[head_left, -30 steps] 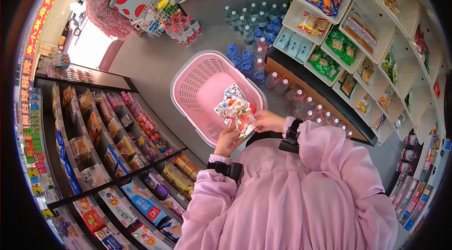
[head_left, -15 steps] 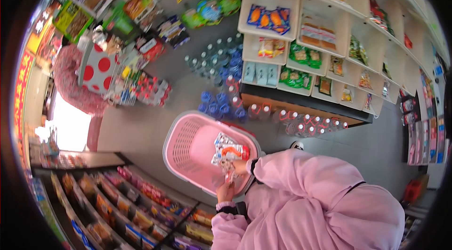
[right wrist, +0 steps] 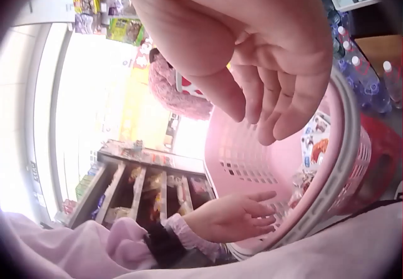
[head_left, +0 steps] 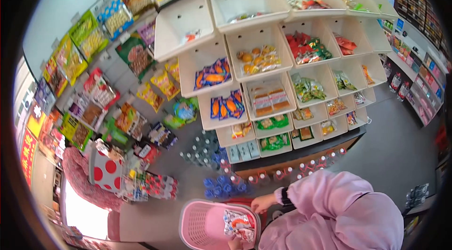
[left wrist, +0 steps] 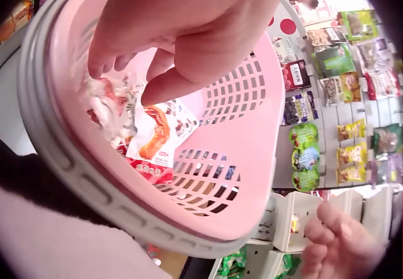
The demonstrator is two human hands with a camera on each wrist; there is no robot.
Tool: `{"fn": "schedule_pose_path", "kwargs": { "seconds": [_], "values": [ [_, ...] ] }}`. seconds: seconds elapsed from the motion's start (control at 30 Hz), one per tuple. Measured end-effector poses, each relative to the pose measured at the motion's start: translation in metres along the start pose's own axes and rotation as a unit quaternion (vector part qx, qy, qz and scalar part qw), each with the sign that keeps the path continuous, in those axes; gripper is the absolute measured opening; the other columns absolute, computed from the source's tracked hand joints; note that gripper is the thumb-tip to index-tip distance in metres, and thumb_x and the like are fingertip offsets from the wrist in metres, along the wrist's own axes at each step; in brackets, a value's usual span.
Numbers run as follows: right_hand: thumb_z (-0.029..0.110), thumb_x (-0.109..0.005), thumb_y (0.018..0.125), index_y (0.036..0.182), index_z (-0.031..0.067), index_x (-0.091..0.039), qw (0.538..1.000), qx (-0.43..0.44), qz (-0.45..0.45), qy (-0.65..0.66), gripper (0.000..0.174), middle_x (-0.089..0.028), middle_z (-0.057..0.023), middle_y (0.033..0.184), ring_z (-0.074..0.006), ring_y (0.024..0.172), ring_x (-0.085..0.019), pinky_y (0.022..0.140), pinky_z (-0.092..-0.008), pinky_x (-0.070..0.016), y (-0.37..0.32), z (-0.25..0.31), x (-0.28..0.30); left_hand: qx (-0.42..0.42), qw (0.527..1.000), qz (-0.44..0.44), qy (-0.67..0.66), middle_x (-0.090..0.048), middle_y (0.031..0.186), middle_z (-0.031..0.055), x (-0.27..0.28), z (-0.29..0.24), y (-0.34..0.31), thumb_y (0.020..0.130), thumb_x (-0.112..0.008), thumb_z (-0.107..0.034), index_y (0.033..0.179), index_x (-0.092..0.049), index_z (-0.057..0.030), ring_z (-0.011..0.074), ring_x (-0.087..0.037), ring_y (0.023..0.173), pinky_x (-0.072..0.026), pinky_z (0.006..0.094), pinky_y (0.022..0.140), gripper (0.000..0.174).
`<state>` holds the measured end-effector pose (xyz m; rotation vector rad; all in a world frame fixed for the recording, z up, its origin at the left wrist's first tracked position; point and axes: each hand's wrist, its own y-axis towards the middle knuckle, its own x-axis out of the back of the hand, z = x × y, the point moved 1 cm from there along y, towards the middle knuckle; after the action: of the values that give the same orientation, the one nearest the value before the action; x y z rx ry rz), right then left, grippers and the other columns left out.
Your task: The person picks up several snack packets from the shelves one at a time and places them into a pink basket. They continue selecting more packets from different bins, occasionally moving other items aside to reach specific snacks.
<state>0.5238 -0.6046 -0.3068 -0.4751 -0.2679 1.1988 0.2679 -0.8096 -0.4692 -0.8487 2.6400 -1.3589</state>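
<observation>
A pink plastic basket (head_left: 192,224) with a grey rim stands close in front of me, at the bottom of the head view. Several white and red snack packets (left wrist: 153,142) lie inside it, one printed with an orange-red picture. Over the packets, my left hand (left wrist: 189,30) hangs with loosely bent fingers and a gap between thumb and fingers; nothing is held in it. My right hand (right wrist: 258,52) is above the basket's other side, fingers relaxed and hanging down, also holding nothing. In the head view the right hand (head_left: 263,203) overlaps the basket's edge.
Tiered white bins (head_left: 263,52) of packaged food rise ahead. Water bottles (head_left: 301,170) line the floor along their base, with blue-topped bottles (head_left: 221,186) near the basket. Snack bags (head_left: 87,38) hang on the left wall. A person in a patterned pink top (head_left: 77,170) is at left.
Both hands let go of the snack packet, which now lies in the basket. The hands have moved apart, the right one towards the basket's edge. The head view has swung up to the shelves.
</observation>
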Motion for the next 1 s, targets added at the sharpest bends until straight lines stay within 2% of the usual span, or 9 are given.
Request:
{"fn": "schedule_pose_path", "kwargs": {
  "seconds": [0.23,0.3,0.53,0.57,0.67,0.8,0.87,0.9,1.0],
  "values": [
    [0.016,-0.051,0.08,0.104,0.0015,-0.052,0.989,0.083,-0.101,0.068,0.028,-0.058,-0.0044,0.088,-0.0108,0.074,-0.054,0.063,-0.0228,-0.045,-0.121,0.031,0.084,-0.324,0.92,0.035,0.217,-0.051,0.102,0.0046,-0.05,-0.142,-0.058,0.085,-0.047,-0.022,0.114,-0.041,0.0008,0.0165,-0.047,0.093,-0.0409,0.027,0.08,0.037],
    [0.017,-0.051,0.081,0.103,0.0014,-0.052,0.986,0.107,-0.115,0.052,0.027,-0.058,-0.004,0.088,-0.0096,0.074,-0.054,0.062,-0.0222,-0.0443,-0.162,0.057,0.098,-0.345,0.932,0.103,-0.04,-0.058,0.084,0.0101,-0.101,-0.197,-0.102,0.075,-0.056,-0.004,0.105,-0.049,0.0038,0.0149,-0.056,0.076,-0.0455,0.0247,0.063,0.031],
    [0.018,-0.053,0.082,0.1,0.0015,-0.052,0.953,0.25,-0.166,-0.045,0.024,-0.057,-0.004,0.082,-0.009,0.072,-0.053,0.063,-0.0246,-0.0443,-0.255,0.096,0.162,-0.467,0.821,0.314,0.097,-0.057,0.096,0.0115,-0.226,-0.321,-0.261,0.081,-0.052,-0.006,0.107,-0.047,0.0039,0.0152,-0.056,0.084,-0.0437,0.0255,0.076,0.028],
    [0.018,-0.052,0.083,0.099,0.0014,-0.053,0.916,0.326,-0.196,-0.125,0.023,-0.057,-0.0034,0.082,-0.0092,0.073,-0.053,0.063,-0.0251,-0.0447,-0.276,0.112,0.167,-0.477,0.799,0.348,0.113,-0.057,0.096,0.0114,-0.241,-0.332,-0.279,0.081,-0.053,-0.006,0.108,-0.047,0.0039,0.0149,-0.055,0.085,-0.0431,0.0255,0.077,0.029],
    [0.015,-0.053,0.082,0.097,0.0011,-0.053,0.926,0.277,-0.216,-0.135,0.021,-0.057,-0.0037,0.086,-0.0092,0.077,-0.054,0.067,-0.0249,-0.0449,-0.33,0.151,0.183,-0.562,0.683,0.363,0.293,-0.058,0.095,0.0094,-0.273,-0.37,-0.337,0.081,-0.054,-0.006,0.108,-0.049,0.0029,0.0135,-0.055,0.086,-0.0428,0.0254,0.078,0.029],
    [0.014,-0.053,0.081,0.097,0.0014,-0.052,0.865,0.368,-0.274,-0.201,0.021,-0.057,-0.0046,0.084,-0.0101,0.078,-0.054,0.067,-0.0245,-0.0452,-0.383,0.2,0.204,-0.677,0.587,0.285,0.342,-0.061,0.088,0.0092,-0.311,-0.426,-0.393,0.079,-0.054,-0.007,0.103,-0.054,0.0,0.0156,-0.057,0.083,-0.0433,0.0272,0.075,0.025],
    [0.014,-0.054,0.081,0.097,0.0008,-0.053,0.86,0.37,-0.287,-0.205,0.021,-0.057,-0.0058,0.083,-0.0109,0.076,-0.054,0.066,-0.0249,-0.0454,-0.401,0.22,0.216,-0.706,0.591,0.246,0.304,-0.061,0.09,0.0091,-0.326,-0.448,-0.417,0.08,-0.054,-0.007,0.101,-0.055,0.0004,0.0151,-0.057,0.083,-0.0435,0.0266,0.075,0.023],
    [0.012,-0.053,0.08,0.096,-0.0003,-0.053,0.814,0.407,-0.315,-0.271,0.02,-0.057,-0.0074,0.082,-0.0116,0.073,-0.055,0.063,-0.0255,-0.0458,-0.413,0.232,0.217,-0.7,0.604,0.261,0.278,-0.061,0.089,0.0089,-0.334,-0.459,-0.422,0.08,-0.054,-0.007,0.101,-0.055,0.0009,0.0144,-0.057,0.083,-0.0436,0.026,0.075,0.022],
    [0.012,-0.053,0.082,0.099,0.0008,-0.052,0.829,0.351,-0.341,-0.269,0.02,-0.058,-0.005,0.084,-0.0094,0.077,-0.056,0.065,-0.0236,-0.0456,-0.432,0.257,0.233,-0.71,0.606,0.279,0.224,-0.06,0.088,0.0083,-0.35,-0.495,-0.441,0.081,-0.053,-0.006,0.1,-0.054,0.0022,0.0129,-0.056,0.083,-0.0439,0.0245,0.074,0.021]
  ]
}}
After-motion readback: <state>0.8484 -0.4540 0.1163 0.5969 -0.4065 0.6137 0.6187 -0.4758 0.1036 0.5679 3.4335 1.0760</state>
